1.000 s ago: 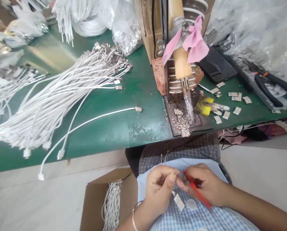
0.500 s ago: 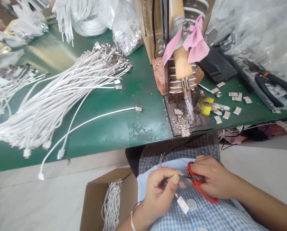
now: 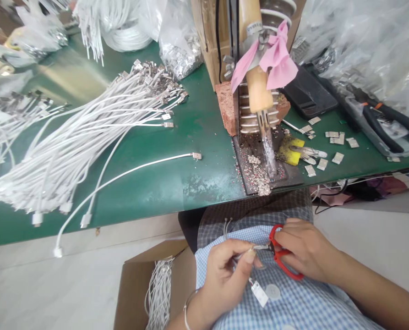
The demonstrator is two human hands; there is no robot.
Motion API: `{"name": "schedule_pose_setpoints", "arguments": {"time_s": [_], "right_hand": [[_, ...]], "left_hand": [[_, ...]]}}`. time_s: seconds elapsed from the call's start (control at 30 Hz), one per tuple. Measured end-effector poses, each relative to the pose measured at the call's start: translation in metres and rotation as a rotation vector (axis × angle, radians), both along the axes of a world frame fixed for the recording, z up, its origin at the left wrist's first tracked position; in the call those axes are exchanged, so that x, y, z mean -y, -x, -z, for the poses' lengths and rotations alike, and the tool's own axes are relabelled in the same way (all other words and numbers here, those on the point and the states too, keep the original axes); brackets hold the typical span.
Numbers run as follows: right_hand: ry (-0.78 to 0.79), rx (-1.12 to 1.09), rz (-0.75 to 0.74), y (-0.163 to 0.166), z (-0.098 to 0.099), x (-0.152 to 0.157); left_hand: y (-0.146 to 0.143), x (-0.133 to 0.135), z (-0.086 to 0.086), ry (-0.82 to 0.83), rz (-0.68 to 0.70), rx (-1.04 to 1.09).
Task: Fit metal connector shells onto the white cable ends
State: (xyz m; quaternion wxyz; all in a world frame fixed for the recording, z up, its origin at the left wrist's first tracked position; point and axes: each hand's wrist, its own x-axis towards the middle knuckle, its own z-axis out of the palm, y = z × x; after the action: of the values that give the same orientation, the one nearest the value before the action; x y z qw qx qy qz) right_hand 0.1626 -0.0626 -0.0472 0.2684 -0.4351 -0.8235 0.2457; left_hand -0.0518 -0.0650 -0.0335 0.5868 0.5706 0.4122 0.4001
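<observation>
Over my lap, my left hand [image 3: 226,275] pinches a thin cable between thumb and forefinger. A USB connector [image 3: 259,294], flat and silvery-white, hangs on short wires below those fingers. Most of the cable is hidden in the hand. My right hand [image 3: 303,247] grips red-handled scissors [image 3: 280,257] with its fingers in the loops. The scissor blades point left and reach the left fingertips; whether they touch the wires I cannot tell.
On the green table [image 3: 211,137] lies a large bundle of white USB cables [image 3: 84,137], with one cable [image 3: 128,172] apart. A mounted soldering iron [image 3: 266,142] points down above solder crumbs. Pliers [image 3: 386,123] and loose connectors sit right. A cardboard box [image 3: 132,279] of cables stands below.
The scissor handles have come closer together and swung up slightly in my right hand. The connector below my left hand has shifted a little left and down.
</observation>
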Motion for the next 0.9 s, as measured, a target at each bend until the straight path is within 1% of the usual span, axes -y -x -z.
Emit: {"name": "schedule_pose_setpoints", "arguments": {"time_s": [0.07, 0.2, 0.27, 0.33, 0.43, 0.5, 0.63, 0.77, 0.9], "right_hand": [[0.007, -0.014, 0.000, 0.000, 0.002, 0.000], [0.049, -0.079, -0.006, 0.007, 0.008, 0.003], [0.111, -0.143, -0.003, 0.014, 0.011, 0.007], [0.258, -0.232, 0.000, 0.022, 0.013, 0.011], [0.595, -0.424, 0.015, 0.034, 0.014, 0.019], [0.751, -0.539, 0.048, 0.040, 0.015, 0.023], [0.884, -0.637, 0.089, 0.044, 0.017, 0.027], [1.024, -0.700, 0.114, 0.046, 0.015, 0.029], [1.111, -0.722, 0.145, 0.050, 0.013, 0.032]], "left_hand": [[0.001, 0.002, 0.002, 0.111, 0.011, 0.093], [-0.002, 0.005, 0.005, 0.370, 0.108, 0.434], [-0.006, 0.005, 0.007, 0.410, 0.126, 0.559], [-0.009, 0.005, 0.009, 0.385, 0.097, 0.617], [-0.011, 0.005, 0.012, 0.323, 0.038, 0.593], [-0.012, 0.005, 0.012, 0.298, 0.019, 0.552], [-0.015, 0.003, 0.010, 0.277, 0.002, 0.534], [-0.019, 0.000, 0.008, 0.291, -0.027, 0.527], [-0.019, -0.001, 0.007, 0.296, -0.053, 0.502]]}}
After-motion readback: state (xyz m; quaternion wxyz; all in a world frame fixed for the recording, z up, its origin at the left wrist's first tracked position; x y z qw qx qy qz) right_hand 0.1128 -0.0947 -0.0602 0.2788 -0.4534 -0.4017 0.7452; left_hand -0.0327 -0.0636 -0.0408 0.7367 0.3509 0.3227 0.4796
